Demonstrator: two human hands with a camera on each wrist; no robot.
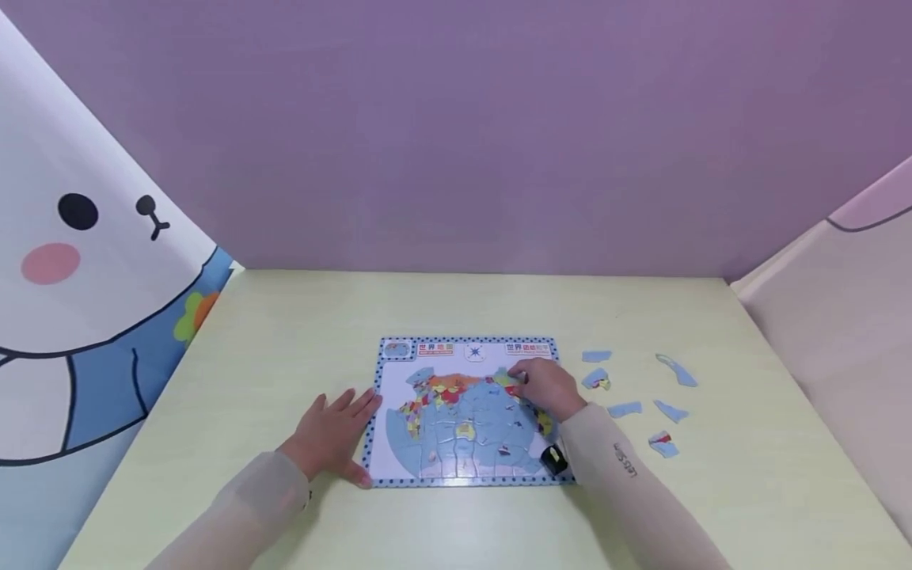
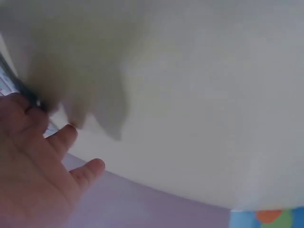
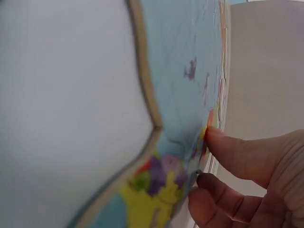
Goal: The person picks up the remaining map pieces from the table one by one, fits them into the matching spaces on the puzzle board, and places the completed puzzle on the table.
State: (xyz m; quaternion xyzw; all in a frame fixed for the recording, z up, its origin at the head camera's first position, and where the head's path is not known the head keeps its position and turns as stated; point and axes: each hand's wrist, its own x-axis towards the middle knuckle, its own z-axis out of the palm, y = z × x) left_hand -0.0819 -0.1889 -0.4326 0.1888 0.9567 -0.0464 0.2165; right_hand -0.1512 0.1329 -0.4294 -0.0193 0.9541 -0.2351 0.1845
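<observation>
The head view shows, at far left, a white and blue cartoon-animal sheet [image 1: 107, 309] beside the pale yellow worktop [image 1: 299, 324]. Next comes the left hand [image 1: 328, 435], palm down, fingers spread wide, touching the left edge of a flat white puzzle board with a blue dotted border [image 1: 395, 384]. The board lies on the worktop, with a partly assembled world map of blue and multicoloured pieces [image 1: 445, 423] inside its border. At the map's upper right, the right hand [image 1: 549, 385] has its thumb and fingers bent and close together, touching the map's edge; whether they pinch a piece I cannot tell. A small black device [image 1: 553, 459] sits by the right wrist. Farther right, six loose, irregular, mostly blue puzzle pieces [image 1: 625, 409] lie scattered, apart from the board.
</observation>
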